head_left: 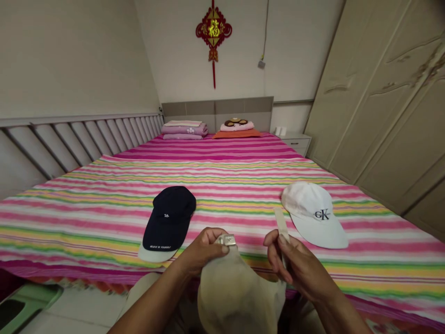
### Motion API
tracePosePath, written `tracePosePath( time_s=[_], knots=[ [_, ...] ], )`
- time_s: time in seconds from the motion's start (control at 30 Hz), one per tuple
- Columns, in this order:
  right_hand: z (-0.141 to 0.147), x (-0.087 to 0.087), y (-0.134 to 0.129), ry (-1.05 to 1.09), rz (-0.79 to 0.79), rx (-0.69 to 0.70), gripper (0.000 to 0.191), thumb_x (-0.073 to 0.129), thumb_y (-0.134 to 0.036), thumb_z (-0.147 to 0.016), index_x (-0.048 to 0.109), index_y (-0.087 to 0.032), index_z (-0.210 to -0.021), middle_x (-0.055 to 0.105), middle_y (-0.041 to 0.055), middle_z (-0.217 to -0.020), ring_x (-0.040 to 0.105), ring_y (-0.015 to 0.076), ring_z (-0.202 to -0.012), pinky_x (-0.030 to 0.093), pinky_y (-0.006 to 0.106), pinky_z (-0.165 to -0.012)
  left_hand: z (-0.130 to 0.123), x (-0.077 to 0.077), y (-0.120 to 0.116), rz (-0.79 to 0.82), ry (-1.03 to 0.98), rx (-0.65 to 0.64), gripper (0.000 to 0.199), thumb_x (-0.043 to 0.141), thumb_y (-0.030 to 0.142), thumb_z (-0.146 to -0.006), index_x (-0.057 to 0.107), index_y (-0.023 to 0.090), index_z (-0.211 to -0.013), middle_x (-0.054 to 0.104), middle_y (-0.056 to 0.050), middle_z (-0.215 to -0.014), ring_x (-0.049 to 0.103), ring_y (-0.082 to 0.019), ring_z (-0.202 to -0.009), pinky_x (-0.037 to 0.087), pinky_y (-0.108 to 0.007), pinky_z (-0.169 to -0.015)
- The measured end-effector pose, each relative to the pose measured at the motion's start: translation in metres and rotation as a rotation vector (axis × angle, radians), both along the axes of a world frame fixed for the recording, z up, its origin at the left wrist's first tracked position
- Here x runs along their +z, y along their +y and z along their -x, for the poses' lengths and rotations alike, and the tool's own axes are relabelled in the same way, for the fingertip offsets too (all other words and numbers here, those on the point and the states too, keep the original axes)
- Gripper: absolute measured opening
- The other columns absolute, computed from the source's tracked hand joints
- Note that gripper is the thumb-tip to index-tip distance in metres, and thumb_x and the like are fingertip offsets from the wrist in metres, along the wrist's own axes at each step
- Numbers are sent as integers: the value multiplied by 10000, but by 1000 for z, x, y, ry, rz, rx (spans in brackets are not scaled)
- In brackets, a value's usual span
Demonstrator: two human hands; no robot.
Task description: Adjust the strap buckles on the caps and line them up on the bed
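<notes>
A pale beige cap [239, 292] hangs between my hands at the bottom centre, its rear strap undone. My left hand [208, 250] is closed on the cap beside the metal buckle [227, 240]. The loose strap [281, 221] points upward from my right hand [292, 260], pinched between thumb and fingers. On the bed, to the left, lies a navy cap [172, 218] with a pale brim edge. A white cap [311, 208] with dark letters rests on the right side, beyond my right hand.
The striped bed [222, 185] spans the view. Folded purple bedding [184, 130] and a pink and orange stack [237, 127] sit by the headboard [194, 109]. A green stool [34, 297] stands at lower left; wardrobes [375, 97] line the right.
</notes>
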State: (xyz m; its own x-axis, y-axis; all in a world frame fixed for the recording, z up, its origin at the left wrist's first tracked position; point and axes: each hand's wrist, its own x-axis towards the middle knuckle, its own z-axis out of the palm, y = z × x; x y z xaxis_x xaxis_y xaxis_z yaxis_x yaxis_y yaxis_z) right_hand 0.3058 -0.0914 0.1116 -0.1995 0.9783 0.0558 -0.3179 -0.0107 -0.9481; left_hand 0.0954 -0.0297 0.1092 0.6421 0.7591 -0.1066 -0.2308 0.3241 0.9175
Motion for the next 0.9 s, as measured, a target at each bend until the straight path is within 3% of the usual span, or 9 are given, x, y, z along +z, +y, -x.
tracePosePath(
  time_s=[0.17,0.37,0.5,0.67,0.8,0.9],
  knots=[
    [3,-3,2,-8,-24,-21,421,308,-515,-854,533,-159,-836,545,-16,-513,307,33,-292,251,184,-357,-1,2,-1,-13,-20,25,255,716,319,-552,667,88,-648,613,-50,-573,507,-88,-465,366,-183,-461],
    [2,-3,4,-162,39,-103,355,540,-482,-754,581,-141,-846,482,-36,-532,423,62,-402,286,186,-392,-2,-2,0,-17,-25,33,227,724,298,-571,656,94,-645,614,-44,-575,493,-74,-453,358,-177,-446],
    [5,4,2,-200,22,-134,387,485,-496,-786,497,-169,-992,467,-63,-495,376,64,-361,263,188,-375,-6,-5,-2,66,-61,7,227,732,292,-568,648,97,-649,603,-29,-551,501,-74,-445,373,-181,-450],
    [7,8,2,-288,-66,-138,362,388,-507,-826,454,-181,-685,452,-56,-451,364,67,-365,281,194,-397,-10,-11,-4,105,-107,19,226,742,275,-562,632,94,-640,627,-53,-567,552,-106,-473,413,-202,-465],
    [8,8,3,-430,-80,-39,360,540,-480,-745,477,-160,-592,413,-49,-473,361,75,-432,265,200,-419,-13,-15,-3,124,-145,52,264,772,209,-513,613,118,-703,618,-15,-544,522,-73,-419,391,-164,-422],
    [11,11,0,-435,-91,56,400,487,-494,-773,475,-155,-562,406,-41,-477,356,75,-435,260,202,-416,-15,-17,-3,127,-171,45,270,772,188,-511,597,126,-707,614,-7,-528,517,-68,-407,388,-155,-411]
  ],
)
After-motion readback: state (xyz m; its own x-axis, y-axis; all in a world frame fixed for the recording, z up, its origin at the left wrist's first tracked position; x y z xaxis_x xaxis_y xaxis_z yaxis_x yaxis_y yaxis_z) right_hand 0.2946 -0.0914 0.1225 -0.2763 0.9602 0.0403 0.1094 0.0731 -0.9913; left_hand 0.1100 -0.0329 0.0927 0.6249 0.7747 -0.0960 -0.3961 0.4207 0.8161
